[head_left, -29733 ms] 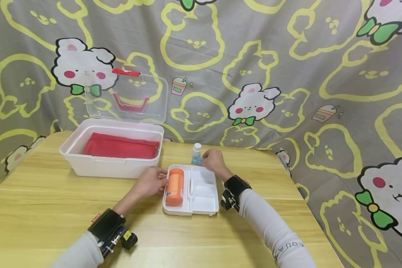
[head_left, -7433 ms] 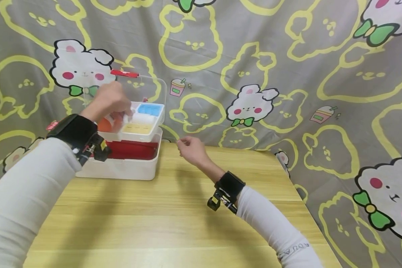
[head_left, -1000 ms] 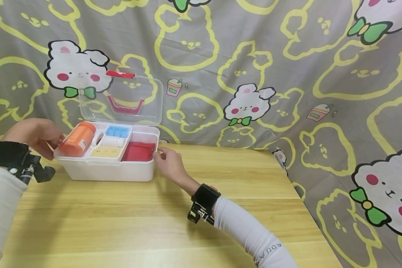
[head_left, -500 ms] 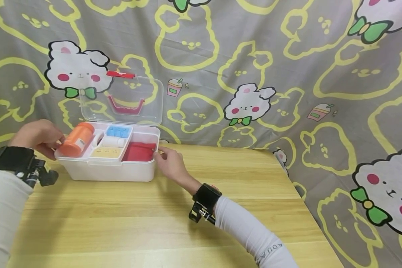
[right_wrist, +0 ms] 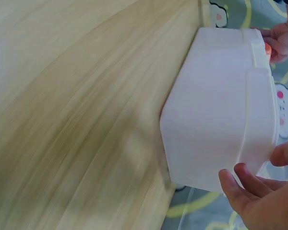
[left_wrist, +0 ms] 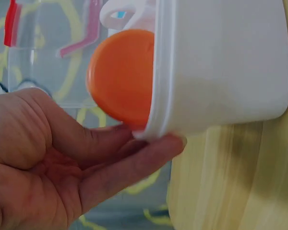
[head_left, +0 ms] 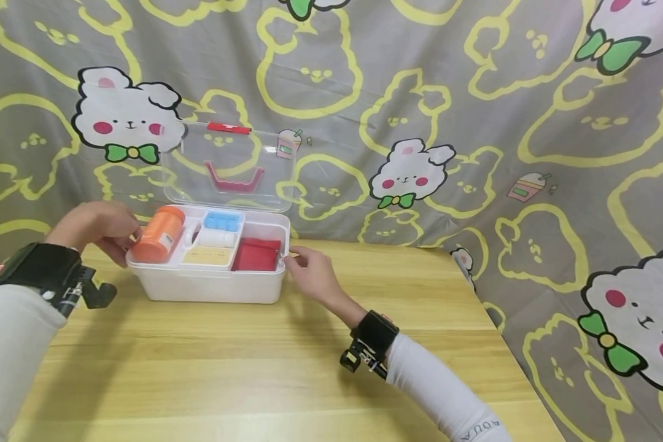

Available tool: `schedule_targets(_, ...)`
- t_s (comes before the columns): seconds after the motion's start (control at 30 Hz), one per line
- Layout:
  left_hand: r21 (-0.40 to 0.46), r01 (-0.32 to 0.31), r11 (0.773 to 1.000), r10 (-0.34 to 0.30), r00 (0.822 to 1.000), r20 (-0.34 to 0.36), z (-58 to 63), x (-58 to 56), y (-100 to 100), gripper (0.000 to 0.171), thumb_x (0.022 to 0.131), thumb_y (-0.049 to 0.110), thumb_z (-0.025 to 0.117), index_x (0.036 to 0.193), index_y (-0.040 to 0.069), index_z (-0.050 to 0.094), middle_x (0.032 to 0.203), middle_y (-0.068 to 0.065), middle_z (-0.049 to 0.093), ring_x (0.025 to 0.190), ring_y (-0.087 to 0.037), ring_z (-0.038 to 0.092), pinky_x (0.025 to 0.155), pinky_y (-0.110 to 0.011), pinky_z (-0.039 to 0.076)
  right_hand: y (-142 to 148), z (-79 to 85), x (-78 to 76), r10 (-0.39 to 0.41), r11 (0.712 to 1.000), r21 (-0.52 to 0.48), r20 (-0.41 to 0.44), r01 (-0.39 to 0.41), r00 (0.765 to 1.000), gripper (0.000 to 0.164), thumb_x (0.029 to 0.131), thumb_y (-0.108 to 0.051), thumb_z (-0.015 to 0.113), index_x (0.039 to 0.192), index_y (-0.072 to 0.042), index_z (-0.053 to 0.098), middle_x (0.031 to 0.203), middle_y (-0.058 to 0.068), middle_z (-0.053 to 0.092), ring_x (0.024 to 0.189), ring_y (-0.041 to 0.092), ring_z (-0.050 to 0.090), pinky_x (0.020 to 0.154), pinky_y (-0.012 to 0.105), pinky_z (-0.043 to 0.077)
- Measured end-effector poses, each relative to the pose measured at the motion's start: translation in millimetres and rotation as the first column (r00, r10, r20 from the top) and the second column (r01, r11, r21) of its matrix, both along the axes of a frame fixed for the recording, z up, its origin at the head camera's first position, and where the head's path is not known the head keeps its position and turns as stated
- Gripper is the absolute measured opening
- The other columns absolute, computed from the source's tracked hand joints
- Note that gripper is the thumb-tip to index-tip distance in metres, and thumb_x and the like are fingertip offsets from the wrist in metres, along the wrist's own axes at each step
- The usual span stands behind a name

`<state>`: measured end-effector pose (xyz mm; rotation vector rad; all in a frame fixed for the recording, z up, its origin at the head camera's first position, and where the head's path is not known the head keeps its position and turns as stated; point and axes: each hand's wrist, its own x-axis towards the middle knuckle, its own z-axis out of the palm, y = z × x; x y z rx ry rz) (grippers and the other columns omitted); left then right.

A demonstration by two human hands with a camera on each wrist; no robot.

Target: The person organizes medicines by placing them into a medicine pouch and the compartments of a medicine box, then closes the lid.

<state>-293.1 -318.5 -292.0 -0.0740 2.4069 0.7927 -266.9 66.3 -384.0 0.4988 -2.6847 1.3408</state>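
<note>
A white first-aid box (head_left: 210,288) stands on the table, its clear lid (head_left: 276,162) raised behind it. Inside at the left sits a white tray (head_left: 178,253) with an orange bottle (head_left: 159,234) lying in it. Beside the bottle, the tray holds a blue pill case (head_left: 223,221), a white bottle (head_left: 215,237) and a flat yellow item (head_left: 209,255). A red zip pouch (head_left: 256,254) shows to the tray's right. My left hand (head_left: 102,228) pinches the box's left rim between thumb and fingers. At the opposite end, my right hand (head_left: 316,276) holds the rim with thumb and fingers.
The wooden table (head_left: 243,368) extends toward me and to the right. A patterned grey curtain (head_left: 331,153) hangs close behind the box and lid. The lid carries a red latch (head_left: 229,128) on top and a pink handle (head_left: 234,184).
Earlier the tray lay on the table, then my left hand carried it above the box; now it sits inside. In the last half second, the box and both hands have shifted right.
</note>
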Motion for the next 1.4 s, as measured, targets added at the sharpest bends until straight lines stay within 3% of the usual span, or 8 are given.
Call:
schedule_targets(0.23,0.139,0.073,0.988,-0.068,0.997,-0.039,-12.9,-5.3,27,0.057,0.092,-0.001,0.051,0.141,-0.022,0.030,0.109,-0.024,0.068,0.083,-0.023,0.075,0.081,-0.041,0.063,47,5.5,-2.5,-0.077,0.996,-0.030,0.098,0.080,0.992,0.037,0.095,-0.021,0.060,0.127,-0.006,0.069,0.107,0.014,0.077,0.092,0.030,0.075,0.077,0.037,0.062)
schedule_targets(0.33,0.230,0.095,0.968,-0.086,0.995,-0.050,-20.0,-7.4,42,0.060,0.092,-0.001,0.052,0.143,-0.022,0.029,0.114,-0.024,0.066,0.090,-0.022,0.073,0.086,-0.041,0.063,67,7.2,-4.1,-0.084,0.991,-0.091,0.162,0.099,0.983,0.039,0.094,-0.017,0.061,0.131,-0.004,0.067,0.111,0.018,0.075,0.093,0.034,0.075,0.079,0.040,0.063)
schedule_targets(0.53,0.381,0.088,0.920,-0.050,0.993,-0.109,-34.5,-5.8,68,0.059,0.095,0.004,0.059,0.143,-0.020,0.036,0.132,-0.030,0.058,0.102,-0.022,0.071,0.095,-0.043,0.059,101,10.3,-8.0,-0.099,0.969,-0.196,0.240,0.149,0.966,0.045,0.093,-0.011,0.065,0.137,-0.003,0.062,0.121,0.023,0.071,0.107,0.030,0.072,0.090,0.042,0.061)
schedule_targets(0.7,0.487,0.073,0.870,-0.013,0.992,-0.126,-46.2,-3.7,85,0.062,0.097,0.010,0.061,0.148,-0.015,0.037,0.149,-0.033,0.046,0.112,-0.023,0.070,0.099,-0.043,0.056,124,13.4,-10.5,-0.101,0.947,-0.260,0.309,0.186,0.946,0.053,0.092,-0.010,0.066,0.143,-0.004,0.056,0.131,0.024,0.066,0.116,0.034,0.069,0.091,0.034,0.060)
schedule_targets(0.83,0.582,0.058,0.811,0.022,0.991,-0.129,-53.5,-2.6,98,0.068,0.098,0.010,0.060,0.154,-0.010,0.027,0.161,-0.029,0.029,0.123,-0.027,0.063,0.104,-0.042,0.053,140,13.0,-13.1,-0.095,0.937,-0.287,0.343,0.200,0.935,0.058,0.092,-0.010,0.064,0.148,-0.005,0.050,0.138,0.023,0.062,0.124,0.033,0.064,0.095,0.034,0.058)
schedule_targets(1.0,0.657,0.061,0.752,0.043,0.989,-0.141,-59.3,0.3,110,0.071,0.095,0.005,0.060,0.155,-0.010,0.024,0.160,-0.031,0.029,0.132,-0.034,0.055,0.105,-0.042,0.052,151,14.3,-11.4,-0.074,0.943,-0.277,0.359,0.182,0.930,0.055,0.091,-0.009,0.061,0.145,-0.007,0.055,0.141,0.017,0.061,0.129,0.030,0.061,0.100,0.036,0.056)
schedule_targets(1.17,0.677,0.073,0.732,0.042,0.988,-0.152,-60.9,3.6,113,0.069,0.095,0.005,0.060,0.155,-0.009,0.027,0.158,-0.032,0.032,0.129,-0.032,0.058,0.105,-0.041,0.052,156,13.6,-10.5,-0.056,0.947,-0.277,0.358,0.163,0.932,0.053,0.091,-0.009,0.061,0.144,-0.007,0.056,0.144,0.018,0.059,0.131,0.032,0.059,0.101,0.037,0.055)
schedule_targets(1.4,0.683,0.081,0.726,0.038,0.987,-0.158,-64.5,8.1,112,0.067,0.098,0.009,0.060,0.155,-0.006,0.030,0.161,-0.027,0.032,0.121,-0.021,0.064,0.105,-0.041,0.053,161,14.2,-8.7,-0.057,0.947,-0.274,0.365,0.165,0.929,0.051,0.094,-0.015,0.064,0.144,-0.008,0.057,0.143,0.018,0.059,0.130,0.032,0.060,0.101,0.035,0.056)
